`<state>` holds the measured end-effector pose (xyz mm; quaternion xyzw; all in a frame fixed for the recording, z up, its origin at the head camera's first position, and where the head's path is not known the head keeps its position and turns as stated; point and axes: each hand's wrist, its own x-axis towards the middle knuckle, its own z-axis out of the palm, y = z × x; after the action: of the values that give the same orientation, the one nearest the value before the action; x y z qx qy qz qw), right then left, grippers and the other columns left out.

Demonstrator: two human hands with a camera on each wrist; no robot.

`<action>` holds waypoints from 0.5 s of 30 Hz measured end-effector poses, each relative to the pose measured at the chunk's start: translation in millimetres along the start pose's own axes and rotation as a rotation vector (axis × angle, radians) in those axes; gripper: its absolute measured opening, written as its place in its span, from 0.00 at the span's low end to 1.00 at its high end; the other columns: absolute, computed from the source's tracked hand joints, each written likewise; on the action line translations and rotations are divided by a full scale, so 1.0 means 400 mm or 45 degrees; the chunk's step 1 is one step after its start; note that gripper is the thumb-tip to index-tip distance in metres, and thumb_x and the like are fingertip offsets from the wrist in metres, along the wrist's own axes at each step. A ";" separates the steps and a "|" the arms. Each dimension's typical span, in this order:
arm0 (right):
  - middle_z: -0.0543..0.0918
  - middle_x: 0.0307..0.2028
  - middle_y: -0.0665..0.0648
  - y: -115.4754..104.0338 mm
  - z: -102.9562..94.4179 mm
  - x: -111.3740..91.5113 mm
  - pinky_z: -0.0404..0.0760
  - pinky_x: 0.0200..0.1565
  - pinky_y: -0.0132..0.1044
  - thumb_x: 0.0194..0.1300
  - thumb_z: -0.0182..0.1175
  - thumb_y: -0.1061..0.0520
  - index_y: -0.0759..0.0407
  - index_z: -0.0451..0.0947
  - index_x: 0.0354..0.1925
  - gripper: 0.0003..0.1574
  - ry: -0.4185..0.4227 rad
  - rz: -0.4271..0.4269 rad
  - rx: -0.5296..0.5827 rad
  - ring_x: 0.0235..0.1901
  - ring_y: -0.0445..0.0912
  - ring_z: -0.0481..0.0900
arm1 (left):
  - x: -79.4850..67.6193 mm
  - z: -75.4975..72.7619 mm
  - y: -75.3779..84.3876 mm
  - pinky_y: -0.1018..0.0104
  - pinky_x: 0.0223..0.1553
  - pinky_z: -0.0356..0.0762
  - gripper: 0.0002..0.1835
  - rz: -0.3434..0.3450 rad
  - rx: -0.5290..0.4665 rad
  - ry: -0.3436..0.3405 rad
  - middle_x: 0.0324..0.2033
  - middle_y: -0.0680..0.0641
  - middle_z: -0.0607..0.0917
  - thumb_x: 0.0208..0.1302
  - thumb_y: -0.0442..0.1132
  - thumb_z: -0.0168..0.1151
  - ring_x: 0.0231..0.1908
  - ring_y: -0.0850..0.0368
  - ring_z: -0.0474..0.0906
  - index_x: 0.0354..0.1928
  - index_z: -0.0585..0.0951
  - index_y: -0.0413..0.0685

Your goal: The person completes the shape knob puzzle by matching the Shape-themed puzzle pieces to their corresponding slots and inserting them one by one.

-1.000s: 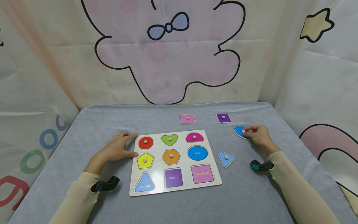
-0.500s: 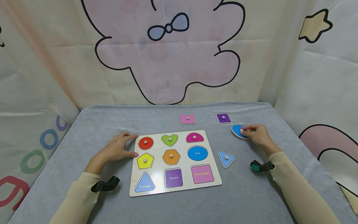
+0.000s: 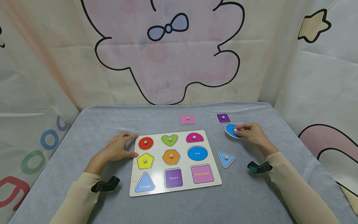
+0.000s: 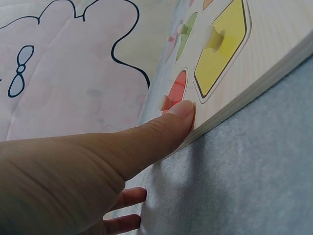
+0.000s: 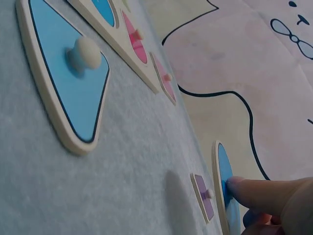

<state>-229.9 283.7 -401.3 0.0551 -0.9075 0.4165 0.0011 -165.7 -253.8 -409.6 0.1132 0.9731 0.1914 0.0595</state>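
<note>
My right hand (image 3: 253, 135) pinches the small knob of a blue oval puzzle piece (image 3: 230, 129), tilted beyond the board's right side. In the right wrist view the oval piece (image 5: 225, 169) stands clear of the cloth, with the thumb on its face. My left hand (image 3: 116, 148) lies at the left edge of a white wooden puzzle board (image 3: 158, 160), thumb and index finger spread apart. Its thumb (image 4: 159, 129) presses the edge beside the red circle in the left wrist view. Knobbed pieces fill the board's circle, heart, semicircle, pentagon and hexagon places; the oval, triangle, square and rectangle places show printed names.
A blue triangle piece (image 3: 226, 161) lies right of the board. Behind the board are a pink rectangle piece (image 3: 184, 119) and a purple square piece (image 3: 222, 120). Grey cloth (image 3: 112, 115) covers the table, and printed curtains (image 3: 167, 71) hang around it.
The right hand has lifted the oval piece a little and carried it left, towards the board. The left hand and the board have stayed in place.
</note>
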 end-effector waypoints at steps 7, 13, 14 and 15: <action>0.72 0.23 0.44 -0.016 0.020 -0.008 0.66 0.26 0.30 0.67 0.68 0.57 0.72 0.84 0.49 0.20 -0.060 -0.027 -0.009 0.29 0.36 0.67 | 0.003 0.003 -0.004 0.28 0.59 0.66 0.46 -0.011 0.006 -0.005 0.66 0.31 0.70 0.53 0.57 0.77 0.63 0.29 0.66 0.72 0.71 0.50; 0.73 0.24 0.47 -0.027 0.036 -0.014 0.67 0.26 0.30 0.67 0.67 0.59 0.72 0.84 0.49 0.18 -0.087 -0.043 -0.012 0.30 0.38 0.68 | 0.003 0.004 -0.005 0.27 0.60 0.65 0.46 -0.015 0.006 -0.006 0.66 0.31 0.70 0.53 0.57 0.76 0.64 0.29 0.65 0.73 0.71 0.51; 0.73 0.24 0.47 -0.028 0.038 -0.014 0.67 0.26 0.30 0.67 0.67 0.59 0.72 0.84 0.49 0.18 -0.089 -0.055 -0.009 0.30 0.38 0.68 | 0.003 0.004 -0.005 0.27 0.60 0.65 0.46 -0.012 0.006 -0.004 0.66 0.31 0.70 0.53 0.57 0.76 0.64 0.29 0.66 0.72 0.71 0.51; 0.73 0.24 0.47 -0.030 0.041 -0.015 0.67 0.27 0.30 0.67 0.67 0.59 0.72 0.84 0.49 0.18 -0.089 -0.060 -0.004 0.30 0.38 0.68 | 0.002 0.004 -0.005 0.27 0.60 0.65 0.46 -0.008 0.005 -0.001 0.66 0.31 0.70 0.53 0.57 0.76 0.64 0.29 0.66 0.72 0.71 0.51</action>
<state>-222.1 264.2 -403.0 0.0909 -0.9061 0.4126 -0.0208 -166.9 -255.0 -412.0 0.1103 0.9738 0.1893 0.0605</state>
